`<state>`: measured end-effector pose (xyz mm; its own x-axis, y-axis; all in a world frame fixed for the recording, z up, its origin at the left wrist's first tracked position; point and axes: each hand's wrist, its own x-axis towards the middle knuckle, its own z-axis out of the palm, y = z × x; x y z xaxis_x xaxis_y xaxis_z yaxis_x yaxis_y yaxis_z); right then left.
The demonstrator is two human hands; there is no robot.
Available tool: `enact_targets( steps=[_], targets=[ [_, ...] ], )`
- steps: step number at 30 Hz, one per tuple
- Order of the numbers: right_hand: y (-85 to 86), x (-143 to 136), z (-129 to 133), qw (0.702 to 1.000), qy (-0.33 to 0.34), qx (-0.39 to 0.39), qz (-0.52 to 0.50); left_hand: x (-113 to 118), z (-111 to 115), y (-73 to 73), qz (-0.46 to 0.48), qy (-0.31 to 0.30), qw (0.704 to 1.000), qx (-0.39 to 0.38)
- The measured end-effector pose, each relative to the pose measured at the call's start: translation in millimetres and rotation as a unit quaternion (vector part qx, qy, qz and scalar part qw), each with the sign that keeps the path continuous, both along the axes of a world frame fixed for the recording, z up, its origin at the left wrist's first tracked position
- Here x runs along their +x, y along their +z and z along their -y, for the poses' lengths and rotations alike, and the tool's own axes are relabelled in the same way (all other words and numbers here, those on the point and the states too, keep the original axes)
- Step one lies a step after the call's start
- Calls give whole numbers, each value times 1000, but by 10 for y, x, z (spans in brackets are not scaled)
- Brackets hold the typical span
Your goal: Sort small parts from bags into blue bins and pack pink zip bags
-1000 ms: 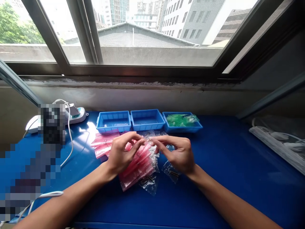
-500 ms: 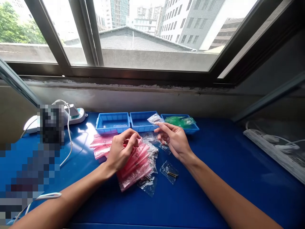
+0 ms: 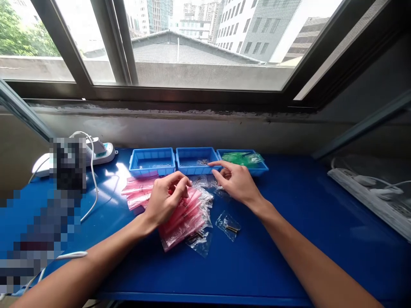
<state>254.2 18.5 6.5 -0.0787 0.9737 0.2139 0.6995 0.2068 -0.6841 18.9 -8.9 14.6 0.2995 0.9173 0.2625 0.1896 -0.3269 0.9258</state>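
A: What was the position of the left hand (image 3: 165, 196)?

B: It was placed over the pink bags (image 3: 186, 216) on the counter (image 3: 282, 265). The fingers were curled, with thumb and index tips close together. Whether they had hold of anything could not be told.

A: And the right hand (image 3: 240, 182)?

B: It was at the front right corner of the middle tray (image 3: 192, 170), index extended towards the rim. Thumb and index stood slightly apart, with nothing visible between them. The other fingers were bent, and they hid the palm.

A: Where were the small items?

B: Small metal pieces (image 3: 203, 162) lay inside the middle tray, near the right fingertips. Clear bags (image 3: 206, 201) lay along the right edge of the pink bags. A separate clear bag (image 3: 222, 219), with slim metal pieces (image 3: 231, 229) inside, lay flat, nearer the person.

A: Which handling points applied?

B: In my judgement, 3. 1: the index needed to clear the rim, since a knock could have shifted the tray. 2: the thin film called for a light, flat pinch at the edge, as loose layers were likely to slide or cling. 3: the left hand needed to bear lightly on the pink bags, to avoid fanning them further.

A: Was there a neighbouring hazard?

B: Yes. The right tray (image 3: 257, 172), with its green bags (image 3: 242, 159), stood just beside the right hand, so a low wrist risked brushing it.
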Motion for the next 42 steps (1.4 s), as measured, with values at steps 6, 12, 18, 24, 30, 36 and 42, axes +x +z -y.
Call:
enact_targets(
  steps=[6, 12, 18, 24, 30, 36, 42],
  targets=[
    [33, 42, 32, 1000, 2, 12, -26, -3, -8, -8, -12, -2, 1000, 7],
    [249, 312, 106, 989, -6, 0, 151, -1, 1, -2, -14, -7, 1000, 10],
    [216, 482, 144, 947, -15, -118, 299, 8, 6, 9, -18, -10, 1000, 6],
    [137, 426, 140, 948, -1, -100, 301, 9, 9, -1, -21, -11, 1000, 8],
    [209, 378, 163, 939, 5, -116, 323, 10, 6, -3, -20, -17, 1000, 8],
    [356, 413, 202, 971, 20, -71, 227, 8, 5, 7, -23, -19, 1000, 10],
    [372, 231, 262, 993, 63, -72, -63, 5, 1, 26, -40, -23, 999, 6]
  ],
)
